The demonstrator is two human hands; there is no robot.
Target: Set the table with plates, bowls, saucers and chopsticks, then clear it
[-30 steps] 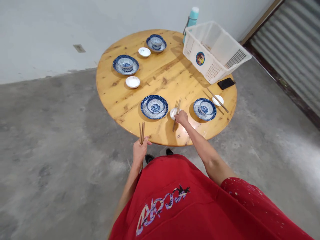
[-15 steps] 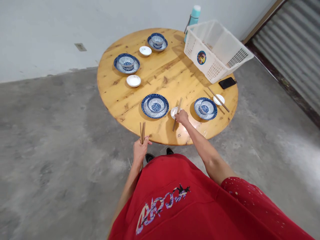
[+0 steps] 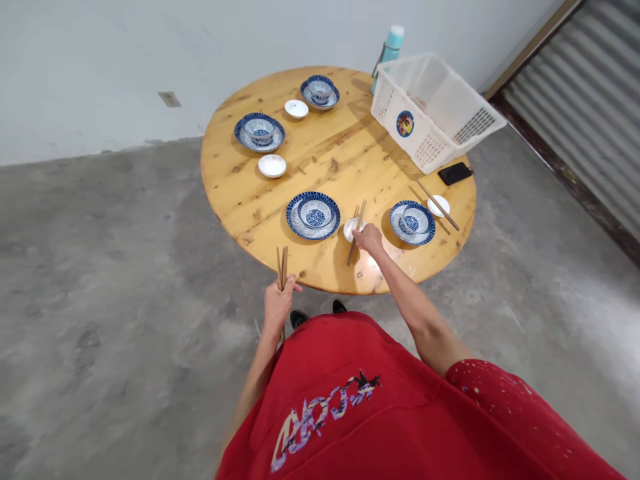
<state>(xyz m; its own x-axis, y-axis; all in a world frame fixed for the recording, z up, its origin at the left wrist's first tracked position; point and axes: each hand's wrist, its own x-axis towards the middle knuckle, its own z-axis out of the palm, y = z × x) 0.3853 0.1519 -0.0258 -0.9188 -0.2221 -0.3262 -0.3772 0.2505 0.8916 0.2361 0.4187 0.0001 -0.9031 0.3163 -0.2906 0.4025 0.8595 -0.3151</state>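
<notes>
My right hand (image 3: 369, 239) is closed on a pair of wooden chopsticks (image 3: 361, 215), which lie over a small white dish (image 3: 350, 230) at the near side of the table. Several more chopsticks (image 3: 282, 263) stand up out of my left hand (image 3: 279, 300), wrapped round them just off the table's near edge. Left of the white dish is a blue-and-white plate (image 3: 295, 227) with a bowl (image 3: 316, 215) on it. To the right sits another plate (image 3: 424, 239) bearing a bowl (image 3: 415, 220). Beyond it, chopsticks (image 3: 440, 207) rest across a second white dish (image 3: 436, 202).
The round wooden table (image 3: 345, 160) also bears two plate-and-bowl sets (image 3: 260, 130) and small dishes (image 3: 272, 166) on its far left. A white plastic basket (image 3: 425, 143), a turquoise bottle (image 3: 393, 43) and a black phone (image 3: 455, 174) are at the right. A wall (image 3: 125, 60) stands behind.
The view has shifted slightly, so the table sits a little lower and further right. Both hands keep their chopsticks, and the right hand stays at the white dish with almost no movement.
</notes>
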